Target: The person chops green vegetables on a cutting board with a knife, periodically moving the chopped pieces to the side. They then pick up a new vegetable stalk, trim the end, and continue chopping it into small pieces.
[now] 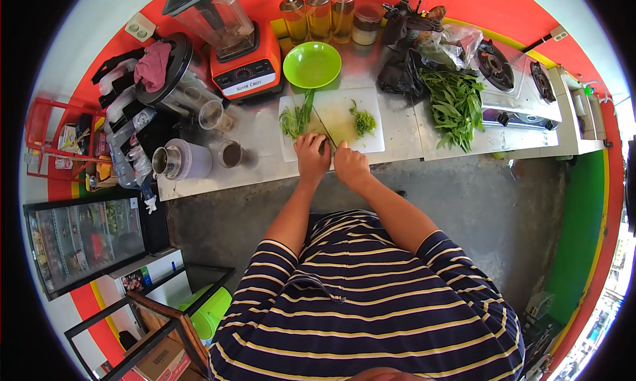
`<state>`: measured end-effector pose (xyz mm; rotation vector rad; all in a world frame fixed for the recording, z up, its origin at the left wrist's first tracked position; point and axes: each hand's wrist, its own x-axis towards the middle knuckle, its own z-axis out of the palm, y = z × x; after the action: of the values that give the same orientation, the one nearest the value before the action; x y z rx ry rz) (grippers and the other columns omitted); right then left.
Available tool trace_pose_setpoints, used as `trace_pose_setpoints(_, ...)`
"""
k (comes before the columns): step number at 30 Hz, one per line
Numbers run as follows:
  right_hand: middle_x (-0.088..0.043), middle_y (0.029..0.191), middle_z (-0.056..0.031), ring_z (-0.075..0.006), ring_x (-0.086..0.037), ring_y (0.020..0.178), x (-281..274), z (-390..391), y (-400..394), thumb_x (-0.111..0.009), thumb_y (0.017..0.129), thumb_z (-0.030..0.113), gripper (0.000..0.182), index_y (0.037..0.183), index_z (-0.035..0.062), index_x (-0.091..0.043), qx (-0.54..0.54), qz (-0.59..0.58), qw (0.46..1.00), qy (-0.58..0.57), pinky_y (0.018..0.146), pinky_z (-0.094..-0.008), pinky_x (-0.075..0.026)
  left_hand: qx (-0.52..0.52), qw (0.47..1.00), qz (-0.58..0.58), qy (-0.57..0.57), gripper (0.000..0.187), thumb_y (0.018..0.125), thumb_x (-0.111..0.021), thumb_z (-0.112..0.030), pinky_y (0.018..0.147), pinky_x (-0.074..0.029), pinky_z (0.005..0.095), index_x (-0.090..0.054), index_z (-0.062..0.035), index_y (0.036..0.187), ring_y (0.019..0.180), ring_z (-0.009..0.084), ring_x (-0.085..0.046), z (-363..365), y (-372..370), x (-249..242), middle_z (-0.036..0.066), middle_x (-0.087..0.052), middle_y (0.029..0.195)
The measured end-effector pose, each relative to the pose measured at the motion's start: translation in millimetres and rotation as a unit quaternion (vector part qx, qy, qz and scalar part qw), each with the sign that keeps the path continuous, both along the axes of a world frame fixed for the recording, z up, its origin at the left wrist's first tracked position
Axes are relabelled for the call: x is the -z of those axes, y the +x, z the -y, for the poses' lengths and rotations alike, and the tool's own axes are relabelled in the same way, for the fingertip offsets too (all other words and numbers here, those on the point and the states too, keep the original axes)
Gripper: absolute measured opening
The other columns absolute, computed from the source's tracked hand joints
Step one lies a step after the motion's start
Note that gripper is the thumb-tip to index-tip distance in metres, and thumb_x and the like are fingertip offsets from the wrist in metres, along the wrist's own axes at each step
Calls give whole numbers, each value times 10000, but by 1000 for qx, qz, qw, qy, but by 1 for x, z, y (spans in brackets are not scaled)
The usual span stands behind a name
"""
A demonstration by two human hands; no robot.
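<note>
My right hand (352, 164) is closed around the handle of a knife (324, 125), whose blade slants up and left across a white cutting board (372, 101). Close beside it on the left, my left hand (313, 157) has curled fingers at the board's front edge; what they hold is hidden. Long green leafy stalks (306, 109) lie just beyond its fingertips, left of the blade. A small heap of chopped greens (364, 121) sits on the board's right half. Behind the board stands a bright green bowl (312, 64), which looks empty.
Left of the board are a red blender (244, 76), a glass of dark liquid (231, 154), a clear plastic cup (213, 115) and a lidded container (192, 159). Oil bottles (318, 15) line the back. Leafy greens (454, 106), black bags (401, 76) and a gas stove (517, 93) are rightward.
</note>
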<state>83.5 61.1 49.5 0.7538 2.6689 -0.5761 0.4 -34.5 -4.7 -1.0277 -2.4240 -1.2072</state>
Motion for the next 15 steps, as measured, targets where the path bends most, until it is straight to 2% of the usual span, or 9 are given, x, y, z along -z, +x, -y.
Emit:
trace_pose_setpoints(2,-708,999,-261,-402,-717,952,-3,-9,-6,-568,924,125,210,1057,-19,-495,-35,-2,999,6,819,-444,-587,-7,1000,8,0,130,799,-701,-78,892,-391,431,-690,-86,928,997,289,-553,-1,1,-2,50,-649,968)
trace_pose_setpoints(6,-706,1010,-263,-406,-714,955,-5,-10,-5,-546,949,145,205,1062,-17,-493,-39,11,999,-3,827,-451,-582,-26,998,46,17,130,797,-703,-85,897,-395,430,-683,-76,925,984,294,-560,-3,0,-1,58,-653,975)
trace_pose_setpoints(15,-712,975,-256,-401,-717,946,7,-4,-4,-544,996,260,279,1053,-8,-491,-6,-4,1000,-10,821,-471,-580,0,1000,22,14,144,784,-706,-85,896,-413,445,-672,-48,919,973,317,-561,-1,-3,0,80,-630,934)
